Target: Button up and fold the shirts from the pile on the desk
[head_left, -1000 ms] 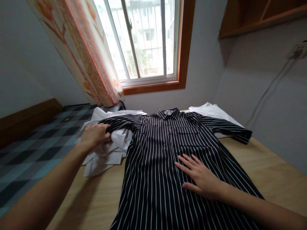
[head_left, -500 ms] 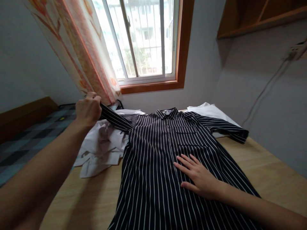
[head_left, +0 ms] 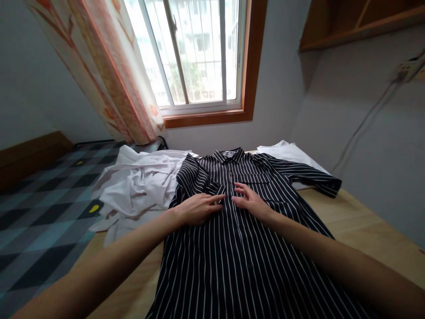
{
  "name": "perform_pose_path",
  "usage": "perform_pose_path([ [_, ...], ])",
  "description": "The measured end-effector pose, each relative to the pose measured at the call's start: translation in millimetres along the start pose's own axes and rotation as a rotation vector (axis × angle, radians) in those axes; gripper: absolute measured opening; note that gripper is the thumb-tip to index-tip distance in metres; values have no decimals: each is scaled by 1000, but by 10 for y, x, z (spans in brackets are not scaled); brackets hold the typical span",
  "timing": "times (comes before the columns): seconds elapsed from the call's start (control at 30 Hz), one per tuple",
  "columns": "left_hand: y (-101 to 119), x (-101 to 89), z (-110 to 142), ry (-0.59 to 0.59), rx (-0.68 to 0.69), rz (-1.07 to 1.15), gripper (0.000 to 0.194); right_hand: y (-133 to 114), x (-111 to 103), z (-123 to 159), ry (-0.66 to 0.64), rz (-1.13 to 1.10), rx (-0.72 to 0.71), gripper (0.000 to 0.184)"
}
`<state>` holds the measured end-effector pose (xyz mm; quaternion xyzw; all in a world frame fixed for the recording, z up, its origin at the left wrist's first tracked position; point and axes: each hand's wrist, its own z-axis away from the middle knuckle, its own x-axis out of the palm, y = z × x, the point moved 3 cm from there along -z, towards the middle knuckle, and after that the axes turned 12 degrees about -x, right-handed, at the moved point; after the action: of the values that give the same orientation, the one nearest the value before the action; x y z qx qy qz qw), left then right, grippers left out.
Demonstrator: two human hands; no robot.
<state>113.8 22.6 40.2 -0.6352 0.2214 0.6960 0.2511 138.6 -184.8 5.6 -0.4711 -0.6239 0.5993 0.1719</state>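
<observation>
A black shirt with white stripes (head_left: 229, 248) lies spread on the wooden table, its collar toward the window. The sleeve on the left (head_left: 193, 176) is folded inward over the chest, and its cuff lies just beyond my left hand (head_left: 198, 208). That hand rests on the shirt front with fingers stretched out, gripping nothing visible. My right hand (head_left: 253, 203) is just across the button line, fingers apart, close over the chest below the pocket. Out to the right extends the other sleeve (head_left: 312, 176).
Crumpled white garments (head_left: 139, 181) lie left of the shirt, and white cloth (head_left: 292, 155) sits behind the right sleeve. A checked bedspread (head_left: 36, 221) borders the wooden tabletop (head_left: 372, 235). Beyond are a window (head_left: 195, 57), a curtain (head_left: 109, 75) and a wall shelf (head_left: 358, 35).
My left hand has brought the sleeve from the left inward across the chest and released it. My right hand has shifted up the shirt and slightly left.
</observation>
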Motion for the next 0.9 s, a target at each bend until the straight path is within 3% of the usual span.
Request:
perform_pose_path([
  [0.07,-137,-99,47,103,-74,41,41,-8,73,-203,-43,127,-56,73],
  [0.17,-521,-289,68,225,-278,56,44,-83,265,-410,-165,499,-211,77],
  [0.23,-802,-288,80,190,-416,-16,48,-119,417,-487,-262,700,-325,72],
  [0.33,-1106,-84,152,42,-547,-138,57,-69,584,-530,-363,793,-372,51],
  [0.47,-1220,160,262,-19,-592,-164,68,58,635,-474,-392,801,-363,54],
  [0.57,-1214,135,239,-73,-611,-178,72,69,576,-382,-424,774,-370,60],
  [0.67,-1164,-2,118,-131,-664,-151,72,37,379,-291,-418,667,-331,60],
  [0.73,-1068,-89,3,-43,-671,-145,73,46,103,-244,-287,641,-263,58],
  [0.83,-841,-53,-158,128,-580,-130,75,146,-518,-150,3,751,-185,56],
  [0.9,-713,112,-225,111,-520,-77,74,261,-1009,-39,168,884,-166,57],
])
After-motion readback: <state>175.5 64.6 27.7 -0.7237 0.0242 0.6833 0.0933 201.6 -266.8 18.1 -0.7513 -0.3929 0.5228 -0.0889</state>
